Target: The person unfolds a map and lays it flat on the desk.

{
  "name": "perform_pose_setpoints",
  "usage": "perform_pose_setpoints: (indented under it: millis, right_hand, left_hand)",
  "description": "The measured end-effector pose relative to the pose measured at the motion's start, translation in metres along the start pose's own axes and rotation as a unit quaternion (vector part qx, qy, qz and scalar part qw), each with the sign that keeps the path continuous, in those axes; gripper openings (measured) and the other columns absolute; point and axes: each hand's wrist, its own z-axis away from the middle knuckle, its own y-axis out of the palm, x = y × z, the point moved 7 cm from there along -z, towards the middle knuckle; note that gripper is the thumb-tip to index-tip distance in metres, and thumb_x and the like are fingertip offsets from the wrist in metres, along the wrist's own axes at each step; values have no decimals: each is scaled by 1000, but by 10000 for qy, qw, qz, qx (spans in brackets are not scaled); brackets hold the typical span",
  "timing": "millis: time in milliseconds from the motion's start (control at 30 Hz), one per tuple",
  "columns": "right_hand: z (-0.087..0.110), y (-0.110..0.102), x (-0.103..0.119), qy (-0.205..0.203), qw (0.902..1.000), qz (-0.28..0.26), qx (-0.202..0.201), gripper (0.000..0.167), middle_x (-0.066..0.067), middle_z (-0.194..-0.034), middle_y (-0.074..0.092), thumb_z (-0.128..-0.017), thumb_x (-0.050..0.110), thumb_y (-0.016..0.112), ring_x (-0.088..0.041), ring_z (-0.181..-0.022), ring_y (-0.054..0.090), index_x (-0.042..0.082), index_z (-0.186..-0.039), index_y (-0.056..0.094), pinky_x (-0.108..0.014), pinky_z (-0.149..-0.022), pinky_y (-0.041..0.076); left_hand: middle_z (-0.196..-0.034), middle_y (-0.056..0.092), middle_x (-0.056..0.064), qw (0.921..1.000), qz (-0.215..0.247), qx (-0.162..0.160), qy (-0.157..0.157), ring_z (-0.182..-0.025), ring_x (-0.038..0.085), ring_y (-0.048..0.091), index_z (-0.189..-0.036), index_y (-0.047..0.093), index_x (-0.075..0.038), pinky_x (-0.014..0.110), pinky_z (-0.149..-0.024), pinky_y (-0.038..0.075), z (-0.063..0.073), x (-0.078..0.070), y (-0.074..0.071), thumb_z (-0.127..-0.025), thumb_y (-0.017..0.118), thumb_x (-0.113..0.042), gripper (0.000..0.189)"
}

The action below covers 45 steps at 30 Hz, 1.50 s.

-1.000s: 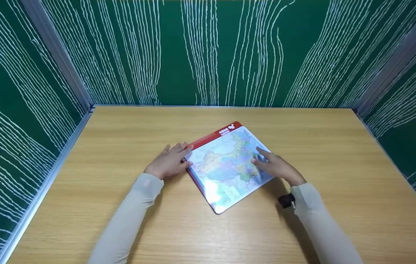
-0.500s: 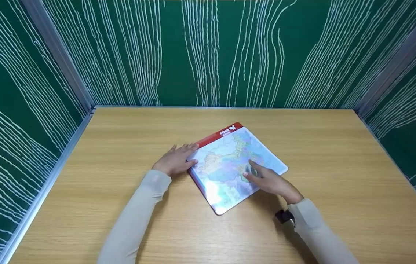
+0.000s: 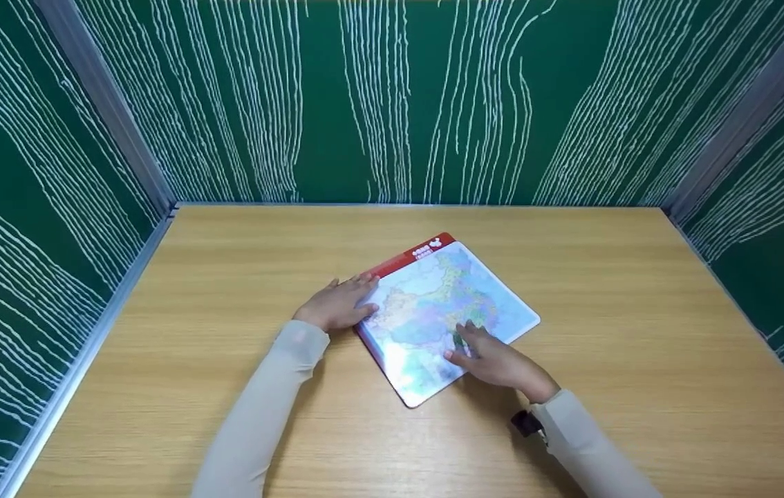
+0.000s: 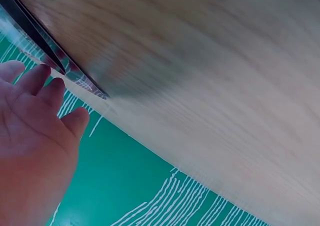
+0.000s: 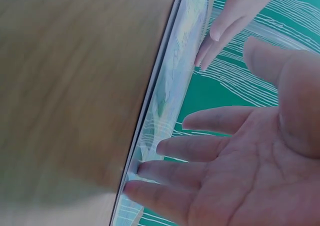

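A thin flat map board (image 3: 426, 297) with a red header strip lies turned at an angle on the wooden table. At its left corner my left hand (image 3: 337, 304) rests with fingers extended over the edge. My right hand (image 3: 499, 361) is over the lower right edge, fingers spread and fairly straight above the map. In the left wrist view, the left hand (image 4: 32, 121) is beside the dark edges of the board (image 4: 82, 81). The right wrist view has the right hand's (image 5: 240, 161) outstretched fingertips right at the board's glossy face (image 5: 172, 66), with the left hand (image 5: 245, 8) beyond.
The wooden table (image 3: 641, 311) extends around the board on all sides. Green panels (image 3: 337, 104) with white wavy lines enclose the back and both sides, with grey metal posts (image 3: 105, 104) at the corners. A small dark device (image 3: 527, 422) sits at the right wrist.
My right hand has slid down and left along the board's lower right edge. My left hand has shifted slightly right at the left corner. The board stays nearly in place.
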Motion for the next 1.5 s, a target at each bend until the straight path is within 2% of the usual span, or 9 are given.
perform_pose_setpoints:
  millis: [167,400,667,1000,1167,1367,1500]
  right_hand:
    - [-2,2,1,62,9999,107,-13,76,-29,-156,15,-97,47,49,-45,-145,10,-5,-148,26,-59,-116,14]
    - [-3,4,2,-90,9997,216,-59,78,-34,-154,14,-96,48,50,-53,-142,8,-8,-147,28,-62,-114,15]
    - [-3,9,1,25,9984,569,49,80,-34,-154,13,-94,52,52,-56,-140,4,-6,-146,32,-66,-112,17]
    - [-5,11,0,138,9967,781,157,80,-32,-155,11,-92,51,55,-54,-141,1,-5,-145,34,-65,-112,16]
    - [-7,9,-2,128,9961,844,217,82,-31,-156,12,-91,52,57,-53,-142,2,-5,-145,35,-64,-113,17]
    - [-8,6,-2,-74,9939,1083,210,78,-34,-153,17,-92,48,58,-54,-141,9,-8,-143,37,-62,-114,19]
    - [-9,4,-2,-99,9932,1121,296,78,-34,-153,17,-92,47,58,-54,-141,10,-8,-142,37,-61,-114,18]
  left_hand:
    - [-161,12,-12,9999,12,147,-72,-150,14,8,-153,12,-35,45,-122,6,1,1,3,-94,46,-57,72]
    - [-160,13,-10,10000,-50,79,17,-150,16,10,-153,17,-33,46,-122,6,0,0,4,-95,46,-54,68]
    - [-160,13,-11,9998,-128,143,-2,-150,15,8,-152,18,-34,44,-122,6,0,0,5,-95,44,-55,66]
    - [-160,16,-8,9998,-91,178,79,-150,15,8,-152,22,-30,45,-122,6,0,1,6,-96,42,-54,64]
    - [-160,13,-11,9997,-53,245,-5,-150,14,7,-152,20,-35,43,-122,6,1,3,6,-95,44,-55,65]
    - [-160,15,-10,9996,62,253,56,-150,17,7,-150,25,-35,45,-122,7,4,3,6,-95,47,-53,62]
    - [-159,16,-13,9997,85,224,-65,-150,16,9,-149,26,-38,45,-122,7,5,4,6,-93,49,-55,63]
